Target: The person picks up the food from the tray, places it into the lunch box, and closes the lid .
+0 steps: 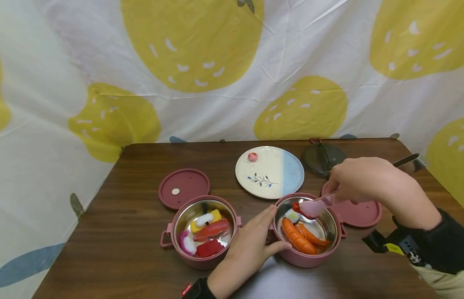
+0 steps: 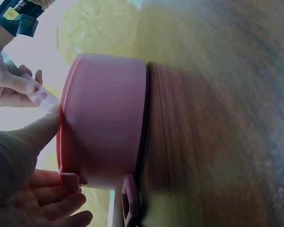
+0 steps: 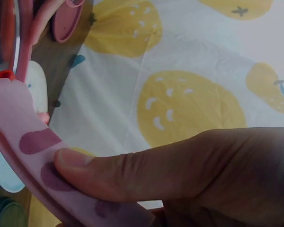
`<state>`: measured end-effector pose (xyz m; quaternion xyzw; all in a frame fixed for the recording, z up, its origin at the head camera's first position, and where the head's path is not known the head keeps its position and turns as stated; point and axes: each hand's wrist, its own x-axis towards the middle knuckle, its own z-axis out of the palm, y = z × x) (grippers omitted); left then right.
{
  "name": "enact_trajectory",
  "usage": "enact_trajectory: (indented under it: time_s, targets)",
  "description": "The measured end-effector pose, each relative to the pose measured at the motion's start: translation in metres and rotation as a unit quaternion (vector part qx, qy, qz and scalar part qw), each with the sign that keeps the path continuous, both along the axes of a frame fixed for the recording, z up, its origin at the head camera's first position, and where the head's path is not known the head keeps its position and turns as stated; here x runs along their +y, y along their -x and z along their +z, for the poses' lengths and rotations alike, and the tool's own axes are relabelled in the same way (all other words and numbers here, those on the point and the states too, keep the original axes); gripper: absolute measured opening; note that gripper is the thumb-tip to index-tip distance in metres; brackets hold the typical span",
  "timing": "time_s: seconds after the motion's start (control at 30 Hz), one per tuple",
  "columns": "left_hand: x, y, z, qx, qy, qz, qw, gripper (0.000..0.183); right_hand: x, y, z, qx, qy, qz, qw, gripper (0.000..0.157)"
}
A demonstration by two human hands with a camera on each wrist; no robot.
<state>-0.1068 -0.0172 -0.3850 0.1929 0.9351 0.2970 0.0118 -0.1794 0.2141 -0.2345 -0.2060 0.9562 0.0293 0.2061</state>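
My right hand (image 1: 360, 178) pinches pink tongs (image 1: 313, 208) with darker spots, their scalloped tip over the right pink pot (image 1: 304, 261). A red food piece (image 3: 4, 74) lies against that tip; whether it is gripped I cannot tell. Inside this pot are toy sausages (image 1: 297, 236) and a white-and-green piece (image 1: 292, 215). On the pot's left side rests my left hand (image 1: 252, 241), thumb on the rim and fingers extended by the handle. To its left, another pink pot (image 1: 197, 262) holds several food pieces, among them a red slab (image 1: 210, 248).
Behind the pots stands a white-and-blue plate (image 1: 288, 170) with a small pink ball (image 1: 252, 157). Round dark-pink lids lie at left (image 1: 190, 187) and right (image 1: 364, 214). A dark green lidded pan (image 1: 315, 158) sits near the table's back edge, before a lemon-print cloth (image 1: 217, 116).
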Motion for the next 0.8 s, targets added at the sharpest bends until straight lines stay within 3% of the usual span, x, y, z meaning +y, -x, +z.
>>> enact_trajectory:
  time_s: [0.17,0.43,0.8]
  targets:
    - [0.0,0.0,-0.001,0.0,0.0,0.001,1.0,0.08,0.001,0.001,-0.006,-0.039,-0.017,-0.001,0.999,0.016]
    - [0.0,0.0,0.0,-0.012,-0.003,0.006,0.9999,0.081,0.001,-0.002,-0.013,-0.031,-0.035,-0.004,0.999,0.02]
    - [0.0,-0.001,0.0,-0.002,-0.004,0.003,1.0,0.08,-0.003,-0.002,-0.019,-0.051,-0.055,-0.008,0.997,0.025]
